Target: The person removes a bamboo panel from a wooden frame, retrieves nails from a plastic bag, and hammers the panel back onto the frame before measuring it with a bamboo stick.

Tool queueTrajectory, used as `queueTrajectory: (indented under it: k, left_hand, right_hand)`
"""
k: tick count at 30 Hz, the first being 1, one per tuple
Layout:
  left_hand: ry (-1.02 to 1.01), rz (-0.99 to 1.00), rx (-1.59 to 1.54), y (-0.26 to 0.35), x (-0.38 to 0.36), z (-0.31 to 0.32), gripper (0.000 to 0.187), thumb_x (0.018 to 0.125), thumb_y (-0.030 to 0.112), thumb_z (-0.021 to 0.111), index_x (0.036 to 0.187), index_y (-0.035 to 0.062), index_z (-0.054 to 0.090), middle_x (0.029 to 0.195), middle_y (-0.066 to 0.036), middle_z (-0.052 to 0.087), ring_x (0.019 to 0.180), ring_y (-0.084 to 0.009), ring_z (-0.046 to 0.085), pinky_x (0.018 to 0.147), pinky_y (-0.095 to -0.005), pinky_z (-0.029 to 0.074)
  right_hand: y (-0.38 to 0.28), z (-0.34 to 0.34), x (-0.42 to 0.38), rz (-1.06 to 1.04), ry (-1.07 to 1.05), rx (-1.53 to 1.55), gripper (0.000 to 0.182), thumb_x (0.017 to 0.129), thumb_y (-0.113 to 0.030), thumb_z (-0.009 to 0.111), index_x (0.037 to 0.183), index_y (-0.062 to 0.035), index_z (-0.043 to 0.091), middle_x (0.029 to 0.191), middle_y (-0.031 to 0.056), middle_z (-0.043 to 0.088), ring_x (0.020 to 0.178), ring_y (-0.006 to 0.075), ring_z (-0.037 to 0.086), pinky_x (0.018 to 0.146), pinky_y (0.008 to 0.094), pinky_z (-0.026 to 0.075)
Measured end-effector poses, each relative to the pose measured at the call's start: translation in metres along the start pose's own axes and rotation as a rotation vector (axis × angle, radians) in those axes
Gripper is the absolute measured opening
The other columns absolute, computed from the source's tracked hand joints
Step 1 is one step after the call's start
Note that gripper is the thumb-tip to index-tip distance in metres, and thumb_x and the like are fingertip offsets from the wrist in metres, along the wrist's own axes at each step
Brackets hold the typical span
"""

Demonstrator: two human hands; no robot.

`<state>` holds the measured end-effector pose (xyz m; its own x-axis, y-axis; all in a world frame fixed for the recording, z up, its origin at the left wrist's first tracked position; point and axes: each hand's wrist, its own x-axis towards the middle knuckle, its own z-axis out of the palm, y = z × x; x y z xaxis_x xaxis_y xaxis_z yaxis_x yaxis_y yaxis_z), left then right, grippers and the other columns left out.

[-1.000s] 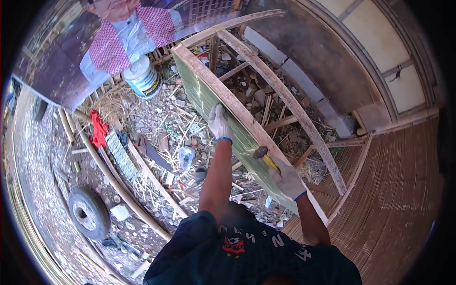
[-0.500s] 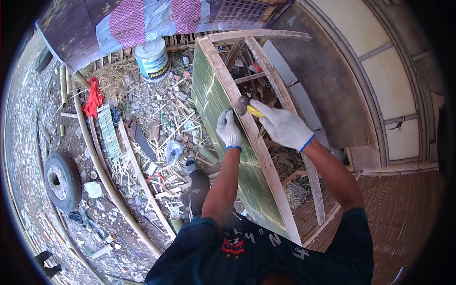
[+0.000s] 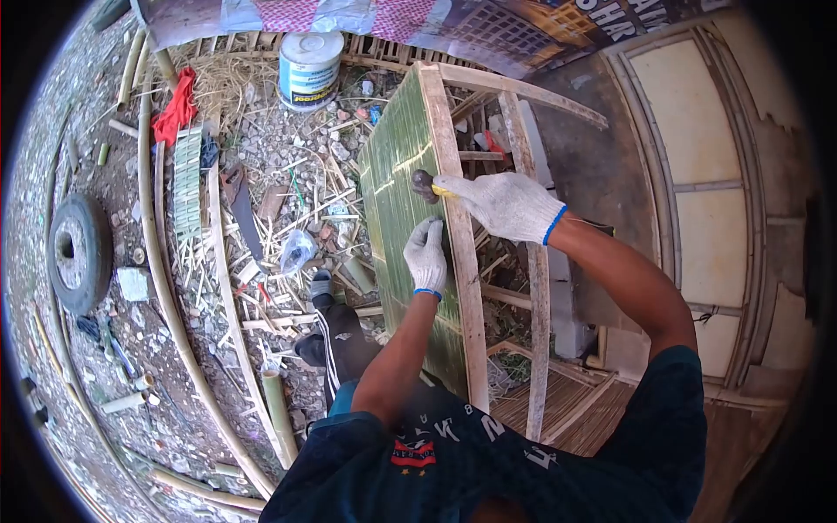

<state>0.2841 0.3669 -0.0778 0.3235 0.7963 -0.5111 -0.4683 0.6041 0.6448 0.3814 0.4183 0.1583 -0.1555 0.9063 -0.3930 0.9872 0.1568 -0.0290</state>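
My right hand (image 3: 513, 207), in a white glove with a blue cuff, is closed round the yellow handle of a hammer (image 3: 425, 186). The dark hammer head is over the green bamboo-strip panel (image 3: 399, 148), close to the wooden frame (image 3: 471, 322). Just below the head, my gloved left hand (image 3: 425, 254) rests against the panel with its fingertips pinched together. Whatever those fingers hold is too small to make out. The panel covers the left side of the frame.
A paint bucket (image 3: 310, 71) stands at the back. On the littered ground lie a handsaw (image 3: 241, 209), a red cloth (image 3: 176, 109), a plastic bag (image 3: 298, 251), long bamboo poles (image 3: 161, 288) and a wheel (image 3: 80, 253). Wall panels (image 3: 684, 157) rise at the right.
The view has shifted and turned. The hammer head has gone from the frame's wooden edge to over the green panel, just above my left hand, which stays pinched at the panel.
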Motion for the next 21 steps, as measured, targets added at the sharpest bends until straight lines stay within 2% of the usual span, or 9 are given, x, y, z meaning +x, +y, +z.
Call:
queueTrajectory:
  k: [5, 9, 12, 13, 14, 15, 19, 21]
  left_hand:
    - [-0.026, -0.022, -0.017, 0.007, 0.0, -0.001, 0.023, 0.098, 0.013, 0.07, 0.114, -0.0033, 0.072, 0.103, -0.004, 0.073, 0.093, -0.0101, 0.063, 0.087, -0.0259, 0.05]
    - [-0.04, 0.012, -0.028, 0.006, 0.008, -0.003, 0.021, 0.098, 0.012, 0.071, 0.112, -0.0028, 0.072, 0.103, -0.003, 0.073, 0.091, -0.0093, 0.063, 0.086, -0.0253, 0.05]
    - [-0.006, 0.026, -0.07, -0.006, -0.002, 0.001, 0.022, 0.098, 0.013, 0.071, 0.111, -0.0036, 0.073, 0.101, -0.003, 0.073, 0.091, -0.0096, 0.062, 0.085, -0.0257, 0.05]
    - [0.015, 0.034, -0.058, -0.005, -0.006, 0.005, 0.022, 0.098, 0.014, 0.071, 0.111, -0.0037, 0.073, 0.1, -0.003, 0.073, 0.091, -0.0098, 0.063, 0.084, -0.026, 0.05]
    - [0.035, 0.043, -0.05, -0.004, -0.008, 0.009, 0.022, 0.097, 0.014, 0.071, 0.11, -0.0038, 0.073, 0.099, -0.003, 0.073, 0.09, -0.01, 0.063, 0.084, -0.0262, 0.051]
    - [0.04, -0.005, -0.053, -0.005, -0.008, 0.012, 0.023, 0.097, 0.015, 0.071, 0.11, -0.0049, 0.073, 0.101, -0.005, 0.073, 0.092, -0.0122, 0.064, 0.086, -0.0285, 0.051]
    - [0.055, 0.052, -0.039, -0.018, -0.006, 0.022, 0.026, 0.097, 0.015, 0.069, 0.109, -0.0075, 0.072, 0.106, -0.012, 0.073, 0.096, -0.0179, 0.067, 0.089, -0.0326, 0.052]
    - [0.084, 0.086, -0.009, -0.021, -0.009, 0.025, 0.026, 0.097, 0.016, 0.069, 0.109, -0.0068, 0.073, 0.106, -0.012, 0.073, 0.096, -0.018, 0.068, 0.089, -0.0325, 0.052]
  right_hand:
    - [0.009, 0.011, 0.01, -0.068, -0.035, 0.023, 0.046, 0.103, -0.016, 0.053, 0.148, -0.0227, 0.051, 0.083, 0.0142, 0.067, 0.067, 0.032, 0.066, 0.058, 0.0457, 0.054]
    - [0.006, 0.01, 0.022, -0.158, -0.022, -0.035, 0.05, 0.095, -0.01, 0.056, 0.144, -0.0228, 0.056, 0.082, 0.0194, 0.069, 0.07, 0.0362, 0.07, 0.061, 0.0472, 0.056]
    - [0.01, 0.014, 0.035, -0.168, -0.159, -0.11, 0.052, 0.095, -0.009, 0.056, 0.145, -0.0227, 0.055, 0.079, 0.0188, 0.067, 0.069, 0.0358, 0.07, 0.061, 0.0473, 0.056]
    - [-0.003, -0.004, 0.04, -0.178, -0.229, -0.185, 0.052, 0.096, -0.01, 0.056, 0.146, -0.0222, 0.053, 0.08, 0.0188, 0.068, 0.069, 0.0356, 0.07, 0.06, 0.0469, 0.056]
    - [-0.009, -0.007, 0.045, -0.194, -0.217, -0.19, 0.052, 0.096, -0.01, 0.056, 0.146, -0.0222, 0.053, 0.08, 0.0189, 0.068, 0.069, 0.0356, 0.07, 0.06, 0.0467, 0.056]
    - [-0.013, -0.009, 0.048, -0.204, -0.205, -0.195, 0.052, 0.096, -0.01, 0.056, 0.146, -0.0222, 0.053, 0.08, 0.0189, 0.068, 0.069, 0.0356, 0.07, 0.06, 0.0465, 0.056]
    - [-0.023, -0.015, 0.05, -0.237, -0.199, -0.261, 0.053, 0.095, -0.01, 0.056, 0.147, -0.0222, 0.053, 0.082, 0.0191, 0.069, 0.071, 0.0348, 0.071, 0.06, 0.0463, 0.056]
    - [-0.023, -0.015, 0.051, -0.231, -0.25, -0.297, 0.053, 0.095, -0.009, 0.055, 0.147, -0.0222, 0.053, 0.082, 0.0191, 0.069, 0.071, 0.0346, 0.071, 0.06, 0.0464, 0.056]
